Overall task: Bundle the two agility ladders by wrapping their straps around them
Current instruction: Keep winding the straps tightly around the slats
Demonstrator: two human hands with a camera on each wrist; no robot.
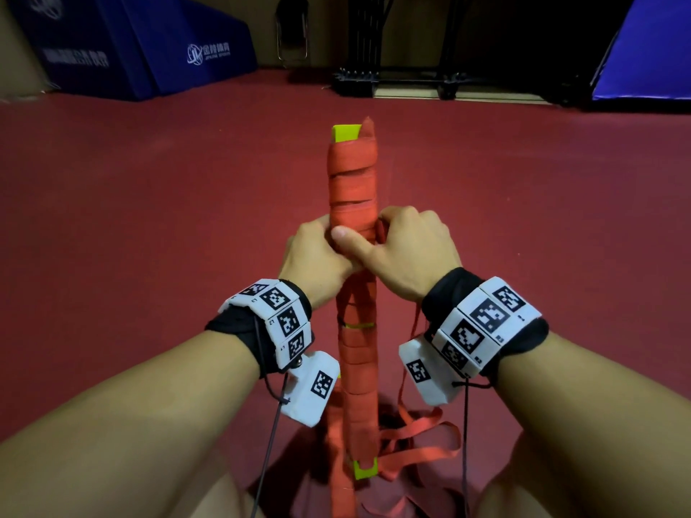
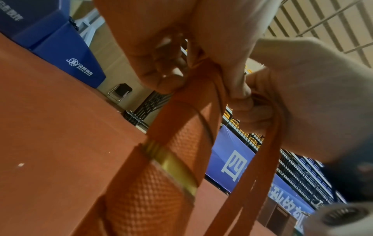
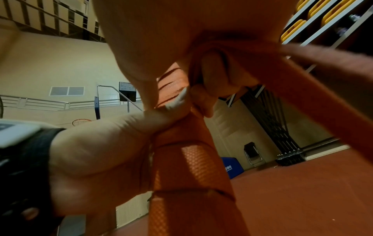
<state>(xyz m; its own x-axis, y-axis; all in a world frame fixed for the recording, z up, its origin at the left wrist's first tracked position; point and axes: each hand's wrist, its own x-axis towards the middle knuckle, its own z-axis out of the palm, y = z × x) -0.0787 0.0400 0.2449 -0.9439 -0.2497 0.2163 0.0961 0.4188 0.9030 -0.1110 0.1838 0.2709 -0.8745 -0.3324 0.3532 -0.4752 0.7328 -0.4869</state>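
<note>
A long bundle of yellow rungs wound in orange strap, the agility ladder bundle (image 1: 353, 181), points away from me in the head view, yellow ends showing at the far tip (image 1: 347, 133) and near end (image 1: 364, 469). My left hand (image 1: 318, 248) grips the bundle's middle from the left. My right hand (image 1: 407, 244) grips it from the right, thumb laid across the wraps, fingers curled on the strap (image 2: 270, 143). Loose orange strap (image 1: 415, 439) trails on the floor by the near end. In the right wrist view the wrapped bundle (image 3: 193, 175) fills the centre.
Red sports floor (image 1: 149, 218) lies all around. Blue padded mats (image 1: 123, 43) stand at the back left, another blue mat (image 1: 650, 50) at the back right. A folding chair (image 1: 293, 31) and a black folded rack (image 1: 400, 69) stand at the far wall.
</note>
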